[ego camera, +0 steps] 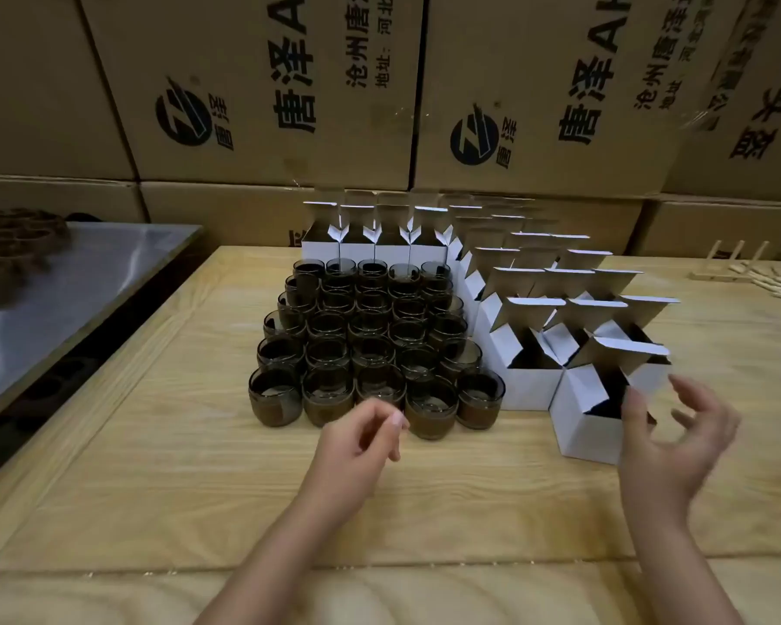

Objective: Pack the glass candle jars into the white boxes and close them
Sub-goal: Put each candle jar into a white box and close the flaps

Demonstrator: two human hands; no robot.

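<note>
Several dark glass candle jars stand packed in rows on the wooden table. Behind and to the right of them stand several white boxes with their top flaps up. The nearest white box sits turned at an angle, open. My left hand hovers just in front of the front row of jars, fingers loosely curled, holding nothing. My right hand is beside the nearest box with fingers spread; the thumb is at the box's front corner, and contact is unclear.
Large brown cartons form a wall behind the table. A metal tray lies to the left with brown rings on it. Wooden sticks and a small rack sit at the far right.
</note>
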